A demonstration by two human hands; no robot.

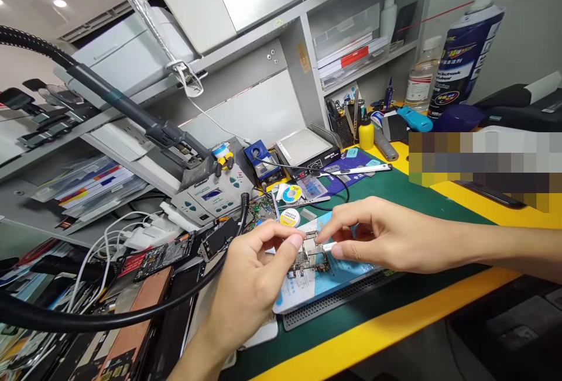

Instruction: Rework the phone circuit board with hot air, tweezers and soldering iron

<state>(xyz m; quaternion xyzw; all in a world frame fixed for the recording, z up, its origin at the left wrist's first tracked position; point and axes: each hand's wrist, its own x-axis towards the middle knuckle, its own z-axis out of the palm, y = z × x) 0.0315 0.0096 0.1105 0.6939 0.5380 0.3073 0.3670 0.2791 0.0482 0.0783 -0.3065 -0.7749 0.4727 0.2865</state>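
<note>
- Blue pad (pixel 338 280) lies on a green mat (pixel 395 194), lower centre of the frame.
- Small circuit board (pixel 309 257) is just above the pad.
- Left hand (pixel 252 278) pinches the board's left edge.
- Right hand (pixel 381 234) grips a thin white tool (pixel 328 247), which touches the board.
- Grey soldering station (pixel 213 194) stands left of centre.

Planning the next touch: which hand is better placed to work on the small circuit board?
Right, probably. The right hand pinches a thin pale tool against the circuit board, while the left hand is occupied gripping the board's edge.
</note>
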